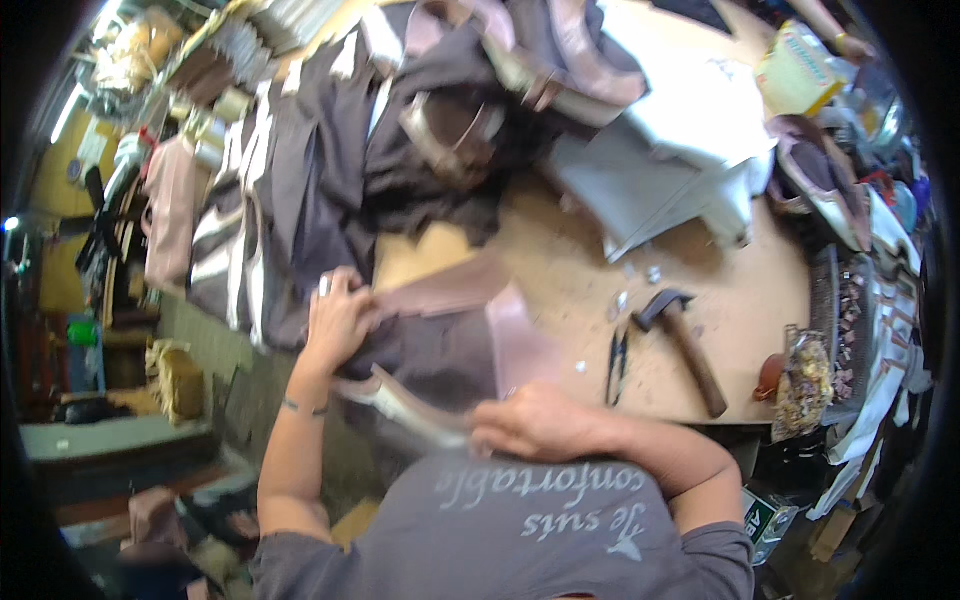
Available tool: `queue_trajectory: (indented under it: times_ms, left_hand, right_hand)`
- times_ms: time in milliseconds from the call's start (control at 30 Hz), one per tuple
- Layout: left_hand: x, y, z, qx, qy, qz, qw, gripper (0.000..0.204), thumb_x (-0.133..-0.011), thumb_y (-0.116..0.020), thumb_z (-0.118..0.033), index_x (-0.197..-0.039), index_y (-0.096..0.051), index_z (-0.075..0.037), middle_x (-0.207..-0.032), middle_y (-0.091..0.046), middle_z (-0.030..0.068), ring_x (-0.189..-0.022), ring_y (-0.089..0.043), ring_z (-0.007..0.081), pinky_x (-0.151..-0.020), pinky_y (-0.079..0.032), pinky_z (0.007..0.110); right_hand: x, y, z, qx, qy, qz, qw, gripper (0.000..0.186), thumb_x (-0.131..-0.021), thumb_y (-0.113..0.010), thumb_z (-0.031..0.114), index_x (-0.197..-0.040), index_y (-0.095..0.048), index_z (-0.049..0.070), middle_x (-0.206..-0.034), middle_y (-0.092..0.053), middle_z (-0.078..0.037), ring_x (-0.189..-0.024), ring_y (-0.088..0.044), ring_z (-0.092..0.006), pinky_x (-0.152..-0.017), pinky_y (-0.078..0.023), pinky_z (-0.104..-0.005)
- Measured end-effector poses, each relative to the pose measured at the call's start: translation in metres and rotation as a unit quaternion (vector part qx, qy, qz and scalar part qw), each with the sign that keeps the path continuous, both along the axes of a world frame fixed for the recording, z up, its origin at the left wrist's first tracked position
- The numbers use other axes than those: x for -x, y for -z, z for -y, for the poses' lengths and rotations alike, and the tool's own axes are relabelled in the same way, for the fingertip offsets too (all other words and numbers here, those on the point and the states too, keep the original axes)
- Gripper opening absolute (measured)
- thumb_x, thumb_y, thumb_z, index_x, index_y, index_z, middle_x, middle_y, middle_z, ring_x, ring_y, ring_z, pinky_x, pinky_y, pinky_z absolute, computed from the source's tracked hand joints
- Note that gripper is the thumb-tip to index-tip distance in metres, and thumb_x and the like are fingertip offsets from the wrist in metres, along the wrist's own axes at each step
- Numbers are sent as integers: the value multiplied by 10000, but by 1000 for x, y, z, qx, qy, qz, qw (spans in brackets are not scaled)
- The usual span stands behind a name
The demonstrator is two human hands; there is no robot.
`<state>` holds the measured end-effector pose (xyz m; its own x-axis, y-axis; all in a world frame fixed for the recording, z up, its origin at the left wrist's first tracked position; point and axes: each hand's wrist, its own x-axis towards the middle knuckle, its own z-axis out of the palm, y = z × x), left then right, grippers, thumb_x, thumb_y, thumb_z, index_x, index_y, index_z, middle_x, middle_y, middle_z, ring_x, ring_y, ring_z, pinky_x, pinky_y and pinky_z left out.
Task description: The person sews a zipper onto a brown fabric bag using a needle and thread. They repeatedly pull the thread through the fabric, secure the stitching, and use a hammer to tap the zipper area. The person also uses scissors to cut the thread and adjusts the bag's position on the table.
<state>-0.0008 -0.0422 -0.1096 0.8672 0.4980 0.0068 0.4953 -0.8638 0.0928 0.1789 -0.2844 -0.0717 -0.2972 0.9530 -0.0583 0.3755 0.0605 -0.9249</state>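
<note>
Our left hand [340,322] pinches pink-edged cloth [430,350]; our right hand [532,420] curls at its edge, grip unclear. We should pull evenly.

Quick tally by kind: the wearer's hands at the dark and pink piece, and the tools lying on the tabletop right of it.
Hands: 2 (left hand, right hand)
Hammer: 1
Slim black tool: 1
Total: 4

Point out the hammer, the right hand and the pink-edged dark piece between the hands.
Hammer [694,358]: head view, middle of its wooden handle.
Right hand [535,422]: head view, back of the hand.
Pink-edged dark piece [430,352]: head view, its dark middle.
</note>
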Motion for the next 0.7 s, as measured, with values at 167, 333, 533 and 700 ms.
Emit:
queue_trajectory:
  times_ms: [167,333,533,700]
  left_hand:
    - [-9,-11,1,150,38,-131,979,162,-700,-619,-75,-862,-626,-89,-877,-571,145,-831,-589,327,-737,-472,417]
    - [-1,-116,-17,143,71,-26,987,363,-607,-444,93,-904,-640,19,-1143,-572,189,-1024,-577,323,-927,-428,343]
    - [-32,-260,79,-75,64,115,989,456,-657,-423,120,-1074,-594,48,-1225,-510,245,-1155,-502,355,-976,-386,362]
    - [-70,-157,96,35,162,42,985,380,-753,-459,47,-1106,-587,-12,-1344,-341,278,-1119,-482,433,-901,-446,457]
  right_hand:
    - [-5,-3,-8,-63,-41,-16,997,172,-850,-506,209,-829,-585,58,-714,-628,-128,-693,-598,-340,-625,-455,-425]
    - [1,-4,-26,-201,-32,164,965,148,-779,-528,181,-837,-557,48,-653,-586,-87,-640,-601,-284,-625,-432,-422]
    - [-20,35,-65,-555,203,323,740,149,-769,-544,227,-853,-583,110,-949,-557,-68,-748,-565,-170,-715,-483,-329]
    - [-38,130,-50,-307,125,457,826,239,-763,-523,195,-963,-584,77,-1084,-542,-104,-1023,-531,-241,-878,-417,-404]
